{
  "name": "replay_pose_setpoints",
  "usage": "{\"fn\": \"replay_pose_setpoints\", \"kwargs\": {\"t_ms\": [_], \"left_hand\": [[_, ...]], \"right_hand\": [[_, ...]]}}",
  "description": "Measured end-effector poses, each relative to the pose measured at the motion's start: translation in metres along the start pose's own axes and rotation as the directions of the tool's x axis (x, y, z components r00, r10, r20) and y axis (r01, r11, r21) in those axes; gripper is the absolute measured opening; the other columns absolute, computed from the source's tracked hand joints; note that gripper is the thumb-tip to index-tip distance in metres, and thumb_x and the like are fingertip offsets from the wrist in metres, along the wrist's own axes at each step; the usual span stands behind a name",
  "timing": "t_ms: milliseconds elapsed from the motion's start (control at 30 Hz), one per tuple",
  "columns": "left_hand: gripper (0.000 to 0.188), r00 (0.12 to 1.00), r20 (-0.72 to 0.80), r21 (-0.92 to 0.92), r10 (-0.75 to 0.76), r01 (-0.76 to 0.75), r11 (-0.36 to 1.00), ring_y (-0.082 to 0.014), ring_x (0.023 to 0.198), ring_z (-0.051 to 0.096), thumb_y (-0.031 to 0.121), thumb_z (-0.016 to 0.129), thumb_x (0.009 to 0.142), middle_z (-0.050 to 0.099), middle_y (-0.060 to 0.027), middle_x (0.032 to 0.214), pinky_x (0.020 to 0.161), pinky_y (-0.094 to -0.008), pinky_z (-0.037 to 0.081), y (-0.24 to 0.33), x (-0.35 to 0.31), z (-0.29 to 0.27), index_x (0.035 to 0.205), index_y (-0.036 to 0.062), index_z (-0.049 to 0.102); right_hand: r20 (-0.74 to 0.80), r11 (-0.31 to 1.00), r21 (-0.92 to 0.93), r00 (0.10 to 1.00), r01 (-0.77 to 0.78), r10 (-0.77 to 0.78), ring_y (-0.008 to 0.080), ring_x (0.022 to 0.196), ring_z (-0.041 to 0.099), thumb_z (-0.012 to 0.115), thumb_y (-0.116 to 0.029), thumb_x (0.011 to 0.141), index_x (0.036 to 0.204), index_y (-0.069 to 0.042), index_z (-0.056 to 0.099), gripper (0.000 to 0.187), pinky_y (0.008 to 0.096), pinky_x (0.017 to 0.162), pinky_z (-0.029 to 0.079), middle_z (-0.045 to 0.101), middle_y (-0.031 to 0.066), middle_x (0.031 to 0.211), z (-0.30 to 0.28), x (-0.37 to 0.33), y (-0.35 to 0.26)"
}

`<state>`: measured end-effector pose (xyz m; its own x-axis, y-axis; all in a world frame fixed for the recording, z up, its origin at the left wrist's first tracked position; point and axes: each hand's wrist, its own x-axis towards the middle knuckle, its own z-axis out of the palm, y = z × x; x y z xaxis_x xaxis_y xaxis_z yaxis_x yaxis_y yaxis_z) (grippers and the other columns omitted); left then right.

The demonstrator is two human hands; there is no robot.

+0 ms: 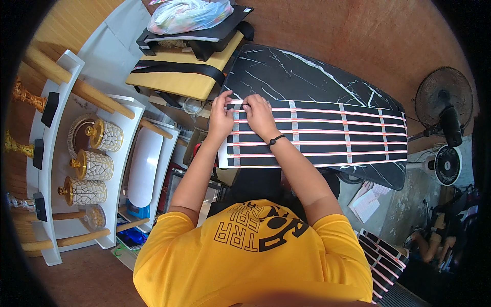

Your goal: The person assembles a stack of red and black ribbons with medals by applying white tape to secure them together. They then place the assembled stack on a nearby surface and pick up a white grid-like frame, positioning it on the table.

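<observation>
Strip grid (pixel 317 135) of pale bands lies on the black marble table (pixel 307 77), long axis running rightward from my hands. My left hand (pixel 221 118) presses its left end; my right hand (pixel 260 116) pinches the top band beside it. A clear bag (pixel 189 14) sits upper left.

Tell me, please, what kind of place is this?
Probably a home used as a small workspace. A white shelf unit holds gold-lidded ceramic jars, a black standing fan is nearby, and both hands work on pink-and-grey strips laid across a black marble-pattern table.
</observation>
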<state>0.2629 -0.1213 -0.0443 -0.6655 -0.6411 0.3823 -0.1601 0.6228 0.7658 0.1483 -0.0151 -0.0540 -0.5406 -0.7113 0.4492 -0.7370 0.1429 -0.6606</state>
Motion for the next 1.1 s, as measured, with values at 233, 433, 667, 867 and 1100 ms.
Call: {"fn": "replay_pose_setpoints", "kwargs": {"t_ms": [233,433,667,867,1100], "left_hand": [[0.072,0.993,0.028,-0.047,-0.115,0.117,0.992,-0.0286,0.094,0.063,0.001,0.070,0.082,0.064,-0.0159,0.103,0.085,-0.0372,0.050,0.000,-0.006,0.011,0.146,0.0099,0.038],[0.079,0.987,-0.004,-0.163,-0.163,0.160,0.974,-0.0165,0.067,0.050,0.005,0.076,0.079,0.051,-0.0049,0.075,0.064,-0.0328,0.044,-0.012,-0.004,0.015,0.147,0.0098,0.036],[0.086,0.983,0.016,-0.153,-0.183,0.183,0.971,-0.0125,0.077,0.065,0.003,0.080,0.078,0.069,-0.0091,0.086,0.067,-0.0255,0.051,-0.010,-0.002,0.011,0.148,0.0042,0.031],[0.084,0.949,0.078,-0.258,-0.306,0.315,0.913,-0.0143,0.081,0.069,-0.001,0.076,0.080,0.072,-0.0127,0.095,0.068,-0.0251,0.055,-0.018,0.002,0.016,0.149,0.0008,0.028],[0.087,0.924,0.149,-0.402,-0.352,0.382,0.832,-0.0160,0.083,0.069,0.003,0.079,0.078,0.072,-0.0148,0.097,0.074,-0.0266,0.054,-0.004,0.001,0.011,0.149,0.0027,0.029]], "right_hand": [[0.002,0.996,0.078,0.999,-0.038,0.037,0.0346,0.103,0.058,0.062,-0.012,0.090,0.100,-0.006,0.060,0.012,0.0472,0.091,0.043,0.061,0.0130,0.101,0.000,0.001,0.002],[-0.027,0.996,0.082,0.999,0.030,-0.027,0.0349,0.102,0.058,0.065,-0.015,0.087,0.100,-0.006,0.065,0.016,0.0468,0.090,0.044,0.061,0.0137,0.100,-0.001,-0.002,0.003],[-0.039,1.000,0.031,0.999,0.006,-0.004,0.0349,0.099,0.059,0.067,-0.017,0.085,0.092,-0.004,0.069,0.015,0.0470,0.087,0.046,0.061,0.0146,0.096,0.002,-0.002,0.004],[-0.039,1.000,-0.019,0.999,-0.024,0.023,0.0352,0.099,0.060,0.068,-0.018,0.085,0.091,-0.003,0.068,0.016,0.0475,0.087,0.047,0.061,0.0151,0.096,0.004,-0.002,0.004],[-0.102,0.999,-0.018,0.994,-0.040,0.038,0.0371,0.090,0.061,0.070,-0.018,0.083,0.091,-0.001,0.068,0.019,0.0468,0.082,0.048,0.063,0.0170,0.092,0.007,-0.001,0.005]]}}
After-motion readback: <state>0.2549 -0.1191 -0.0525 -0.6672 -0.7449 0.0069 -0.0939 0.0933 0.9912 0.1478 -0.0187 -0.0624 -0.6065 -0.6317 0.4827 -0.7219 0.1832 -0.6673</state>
